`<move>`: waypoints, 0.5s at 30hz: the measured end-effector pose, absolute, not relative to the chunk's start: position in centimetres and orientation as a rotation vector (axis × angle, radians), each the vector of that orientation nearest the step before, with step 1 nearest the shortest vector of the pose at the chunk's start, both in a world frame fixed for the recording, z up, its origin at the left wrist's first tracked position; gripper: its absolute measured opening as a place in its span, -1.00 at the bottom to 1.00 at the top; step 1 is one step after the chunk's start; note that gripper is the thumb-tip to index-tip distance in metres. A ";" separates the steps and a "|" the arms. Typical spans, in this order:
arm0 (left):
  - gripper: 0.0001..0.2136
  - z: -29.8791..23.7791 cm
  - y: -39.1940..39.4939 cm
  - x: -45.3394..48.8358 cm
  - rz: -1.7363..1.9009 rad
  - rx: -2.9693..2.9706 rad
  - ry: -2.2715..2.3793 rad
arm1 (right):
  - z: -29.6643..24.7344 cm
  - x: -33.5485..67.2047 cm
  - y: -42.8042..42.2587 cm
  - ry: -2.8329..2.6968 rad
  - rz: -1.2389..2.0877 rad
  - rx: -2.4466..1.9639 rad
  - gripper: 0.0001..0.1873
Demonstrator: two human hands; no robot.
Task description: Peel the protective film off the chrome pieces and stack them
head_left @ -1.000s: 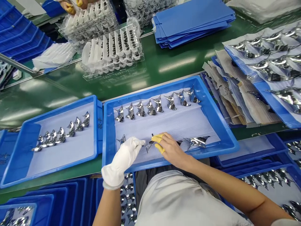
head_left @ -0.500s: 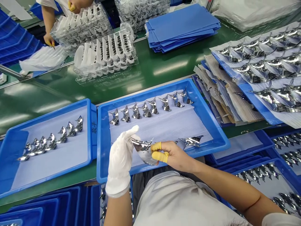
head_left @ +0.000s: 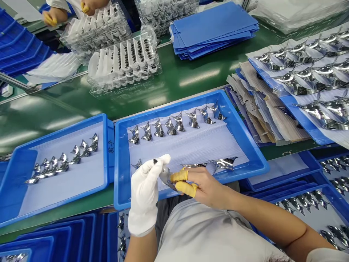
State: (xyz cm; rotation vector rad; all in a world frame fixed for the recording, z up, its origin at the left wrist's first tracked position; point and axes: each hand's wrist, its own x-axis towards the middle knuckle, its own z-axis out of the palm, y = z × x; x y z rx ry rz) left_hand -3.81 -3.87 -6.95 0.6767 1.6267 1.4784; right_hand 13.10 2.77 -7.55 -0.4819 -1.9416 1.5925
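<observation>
A shiny chrome-plated piece point(head_left: 165, 176) is held between my two hands over the front of a blue tray point(head_left: 119, 171). My left hand point(head_left: 144, 194), in a white glove, pinches its left end, with a dark tip poking out above the fingers. With yellow finger cots on thumb and fingers, my right hand point(head_left: 200, 183) grips the right end. My fingers cover much of the piece. Inside the tray, a row of curved, pointed chrome pieces point(head_left: 170, 127) lies on white paper along the back. Another chrome piece point(head_left: 224, 163) rests right of my hands.
At left stands a second blue tray point(head_left: 105, 156) with chrome pieces. Clear plastic trays point(head_left: 125, 69), blue sheets point(head_left: 212, 29) and paper-lined stacks point(head_left: 267, 105) sit on the green table point(head_left: 185, 78). Across it are a co-worker's hands point(head_left: 56, 16). More blue trays lie below the table.
The chrome piece has been turned, so less of its bright face shows. My gloved left hand has closed further over its end. The co-worker's hand has lifted from the white sheets.
</observation>
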 end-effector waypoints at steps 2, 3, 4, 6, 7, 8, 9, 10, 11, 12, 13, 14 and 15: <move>-0.73 -6.5 -3.5 -3.5 1.470 0.667 1.639 | -7.3 13.0 2.6 -1.863 1.712 -0.552 -0.76; -0.68 -6.4 -3.3 -3.3 1.442 0.663 1.643 | -7.3 12.9 2.6 -1.787 1.807 -0.600 -0.77; -0.62 -6.2 -3.1 -3.3 1.405 0.661 1.651 | -7.2 12.8 2.5 -1.701 1.911 -0.645 -0.78; -0.56 -6.3 -3.0 -3.4 1.319 0.684 1.695 | -7.2 12.7 2.5 -1.533 2.092 -0.709 -0.81; -0.56 -6.6 -3.0 -3.7 1.290 0.715 1.744 | -7.2 12.6 2.5 -1.476 2.149 -0.726 -0.81; -0.57 -6.9 -3.2 -4.0 1.269 0.765 1.804 | -7.2 12.6 2.5 -1.440 2.182 -0.734 -0.81; -0.59 -7.3 -3.3 -4.3 1.251 0.835 1.869 | -7.2 12.6 2.5 -1.419 2.200 -0.738 -0.81; -0.63 -7.8 -3.5 -4.7 1.238 0.917 1.929 | -7.3 12.6 2.5 -1.412 2.211 -0.740 -0.81; -0.65 -8.2 -3.7 -5.0 1.231 1.008 1.976 | -7.4 12.7 2.5 -1.412 2.209 -0.744 -0.81; -0.67 -8.6 -3.9 -5.3 1.236 1.102 2.019 | -7.5 12.7 2.4 -1.422 2.196 -0.748 -0.81; -0.68 -8.9 -4.1 -5.5 1.246 1.193 2.051 | -7.6 12.7 2.4 -1.436 2.176 -0.754 -0.81; -0.69 -9.1 -4.2 -5.7 1.266 1.270 2.080 | -7.7 12.7 2.3 -1.450 2.150 -0.759 -0.80; -0.70 -9.2 -4.3 -5.8 1.291 1.324 2.108 | -7.8 12.7 2.3 -1.464 2.125 -0.760 -0.80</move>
